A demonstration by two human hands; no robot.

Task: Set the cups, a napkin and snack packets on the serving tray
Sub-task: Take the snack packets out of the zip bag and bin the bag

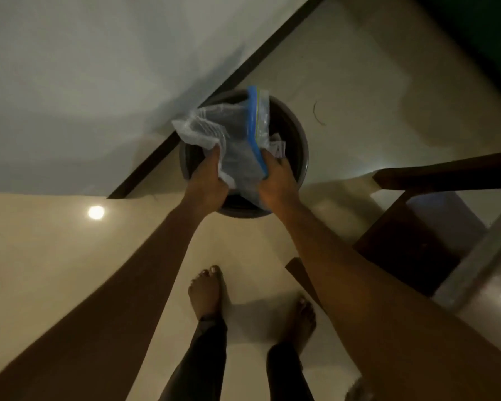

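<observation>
The clear packet with the blue seal strip is held just above a round dark bin, which stands on the floor against the wall, at 12 o'clock from the bare feet. It is gripped from both sides. The left hand is curled round the crumpled clear film at the 9 o'clock edge, and the right hand is closed on the blue strip at the 3 o'clock edge. Whether one packet or two are held cannot be told. No serving tray, cups or napkin are seen.

The step is judged to be either lifting the packet from the bin or dropping wrapping into it; which of the two cannot be told. To be done well, the thin film should be pinched close to the stiffer strip and the packet kept level, so that nothing is spilled.

Inside the bin, a pale crumpled scrap is seen by the 3 o'clock wall; the rest is too dark to read. Wooden furniture stands at 4 o'clock of the bin.
</observation>
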